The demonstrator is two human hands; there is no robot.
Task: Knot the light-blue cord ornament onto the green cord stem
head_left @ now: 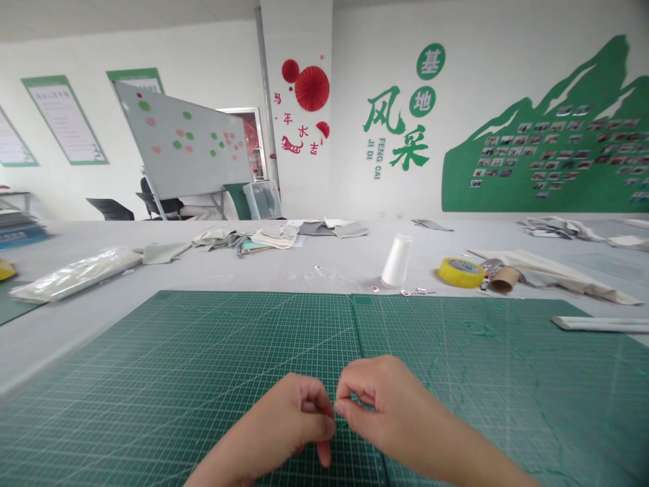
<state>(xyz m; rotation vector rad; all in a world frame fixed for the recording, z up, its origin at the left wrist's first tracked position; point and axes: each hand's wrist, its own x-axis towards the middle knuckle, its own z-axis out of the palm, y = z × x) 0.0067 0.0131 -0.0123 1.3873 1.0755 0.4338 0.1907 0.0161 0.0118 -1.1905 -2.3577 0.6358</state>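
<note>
Over the seam between two green cutting mats [243, 352], my left hand [299, 421] and my right hand [378, 399] are held close together. On my left hand, thumb and index finger are pressed together and another finger points down. Thumb and index fingertip also meet in a pinch on my right hand, turned toward the left one. Whatever is in the two pinches is too fine or too hidden to make out. Loose green thread [479, 329] trails in loops across the right-hand mat.
Beyond the mats stand a white thread cone [397, 260], a yellow tape roll [461, 272] and a cardboard tube [504, 279]. Small scissors [413, 292] lie near the mat edge. Fabric pieces [274, 235] and a plastic-wrapped pack [76, 274] lie farther back and left.
</note>
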